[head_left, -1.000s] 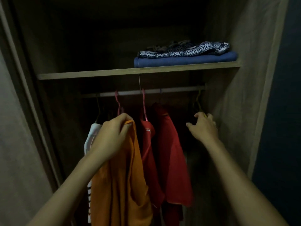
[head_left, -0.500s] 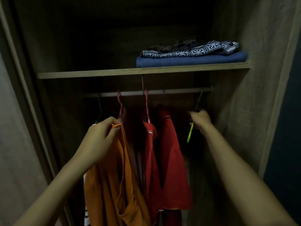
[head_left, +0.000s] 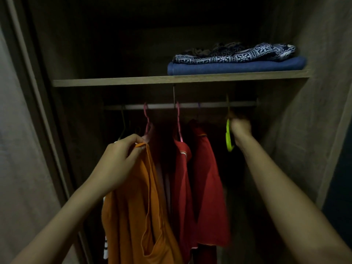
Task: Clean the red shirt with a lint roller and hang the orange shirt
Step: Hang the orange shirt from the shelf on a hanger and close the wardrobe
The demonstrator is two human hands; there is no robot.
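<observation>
I look into a dim wardrobe. My left hand (head_left: 118, 161) pinches the top edge of the orange shirt (head_left: 137, 216), which hangs limp below it in front of the rail. Red shirts (head_left: 205, 187) hang on pink hangers (head_left: 179, 122) from the rail (head_left: 190, 106). My right hand (head_left: 240, 128) grips a lime-green hanger (head_left: 228, 138) at the right end of the rail; its hook reaches up to the rail. No lint roller is in view.
A shelf (head_left: 114, 82) above the rail carries a folded blue cloth (head_left: 236, 67) with a patterned navy-white cloth (head_left: 234, 54) on top. A striped white garment (head_left: 105, 244) hangs behind the orange shirt. Wardrobe walls close in left and right.
My right hand reached up and took hold of the green hanger at the rail's right end. My left hand with the orange shirt stayed near the left pink hanger.
</observation>
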